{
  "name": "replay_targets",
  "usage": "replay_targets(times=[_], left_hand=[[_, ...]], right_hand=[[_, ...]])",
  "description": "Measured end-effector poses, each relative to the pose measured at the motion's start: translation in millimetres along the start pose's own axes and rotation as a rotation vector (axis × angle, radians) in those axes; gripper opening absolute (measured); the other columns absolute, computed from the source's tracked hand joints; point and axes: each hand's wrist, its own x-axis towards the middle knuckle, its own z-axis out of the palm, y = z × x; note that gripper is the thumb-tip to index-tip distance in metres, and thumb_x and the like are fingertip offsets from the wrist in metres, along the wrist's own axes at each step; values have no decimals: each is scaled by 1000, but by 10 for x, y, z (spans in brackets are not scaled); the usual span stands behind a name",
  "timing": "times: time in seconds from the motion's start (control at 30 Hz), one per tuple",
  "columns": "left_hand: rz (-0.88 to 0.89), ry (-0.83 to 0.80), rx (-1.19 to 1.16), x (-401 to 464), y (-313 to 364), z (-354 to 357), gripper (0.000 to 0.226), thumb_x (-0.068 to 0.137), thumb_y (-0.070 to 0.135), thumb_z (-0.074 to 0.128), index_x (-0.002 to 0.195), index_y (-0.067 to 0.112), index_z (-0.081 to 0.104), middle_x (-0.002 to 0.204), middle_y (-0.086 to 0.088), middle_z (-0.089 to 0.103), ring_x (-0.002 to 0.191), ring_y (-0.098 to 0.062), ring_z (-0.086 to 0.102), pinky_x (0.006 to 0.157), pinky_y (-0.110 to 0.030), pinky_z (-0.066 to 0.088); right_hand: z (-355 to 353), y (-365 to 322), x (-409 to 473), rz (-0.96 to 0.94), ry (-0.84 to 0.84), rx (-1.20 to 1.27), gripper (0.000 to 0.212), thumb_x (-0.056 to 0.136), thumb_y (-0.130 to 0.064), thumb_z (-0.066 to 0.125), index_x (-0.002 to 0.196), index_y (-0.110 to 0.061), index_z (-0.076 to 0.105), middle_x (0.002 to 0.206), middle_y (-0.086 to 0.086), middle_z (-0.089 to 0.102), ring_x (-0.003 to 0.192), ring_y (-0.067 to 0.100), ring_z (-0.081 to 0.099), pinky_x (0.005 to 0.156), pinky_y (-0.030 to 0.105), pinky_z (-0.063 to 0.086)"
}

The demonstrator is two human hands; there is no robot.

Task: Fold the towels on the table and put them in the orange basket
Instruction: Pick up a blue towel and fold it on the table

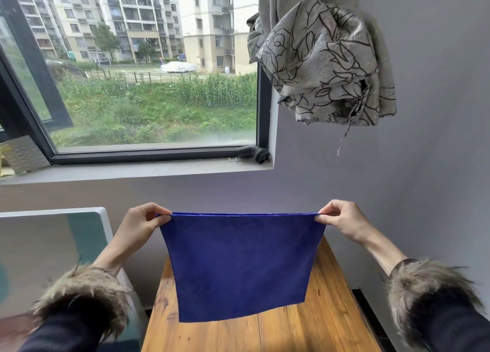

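You are stretching out a towel before folding.
Your left hand (144, 223) and right hand (342, 220) are pinching the square blue terry towel's (241, 264) top corners above the wooden table (331, 322); next, try bringing them together.

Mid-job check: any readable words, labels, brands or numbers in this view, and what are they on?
None can be read.
Blue towel, pinched by left hand and right hand: no label or tag showing.
Blue sign outside by the buildings: too small and blurred to read.
Patterned card on the windowsill: a pattern only, no letters.
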Motion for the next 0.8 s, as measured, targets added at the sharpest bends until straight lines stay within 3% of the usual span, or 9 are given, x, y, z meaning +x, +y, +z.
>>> replay_targets(times=[0.23, 0.3, 0.4, 0.53, 0.7, 0.8], left_hand=[[35, -60, 25, 33, -27, 4, 24, 84, 0, 64, 87, 23, 65, 83, 0, 67, 79, -11, 61, 69, -9, 46], [48, -89, 78, 21, -45, 47, 24, 85, -1, 62, 88, 22, 66, 85, 3, 67, 82, -9, 61, 70, -5, 44], [53, -68, 155, 4, -80, 101, 20, 85, -1, 62, 82, 18, 67, 83, 3, 66, 79, -6, 59, 65, -1, 40], [51, -26, 235, 5, -112, 145, 12, 84, 3, 65, 82, 14, 67, 84, -3, 64, 77, -16, 58, 68, -17, 42], [-39, 35, 186, 40, -193, 271, 3, 82, 6, 68, 83, 9, 68, 83, -4, 66, 79, -19, 59, 74, -26, 40], [-99, 17, 173, 97, -280, 363, 3, 83, 7, 67, 82, 10, 69, 83, -4, 67, 80, -18, 59, 75, -26, 39]], right_hand=[[-24, 14, -4, -5, 29, 20, 14, 78, 1, 70, 78, -7, 59, 76, 4, 61, 70, 12, 57, 53, 8, 45], [-27, 10, -8, 3, -18, 20, 14, 82, 2, 66, 91, -7, 64, 85, 5, 63, 78, 12, 58, 56, 6, 46], [-20, -1, -8, -3, -103, -73, 14, 85, 1, 61, 85, -10, 70, 82, 3, 69, 75, 11, 61, 62, 7, 47], [-12, -2, 48, -10, -119, -233, 16, 85, -2, 61, 78, -14, 68, 80, 2, 69, 75, 12, 61, 76, 23, 47], [136, 86, 225, 0, -118, -468, 17, 83, -2, 58, 78, -17, 65, 82, 1, 68, 78, 13, 58, 65, 17, 40], [236, 180, 383, 32, -93, -541, 17, 81, -2, 55, 81, -14, 68, 88, 7, 70, 83, 18, 59, 73, 21, 40]])
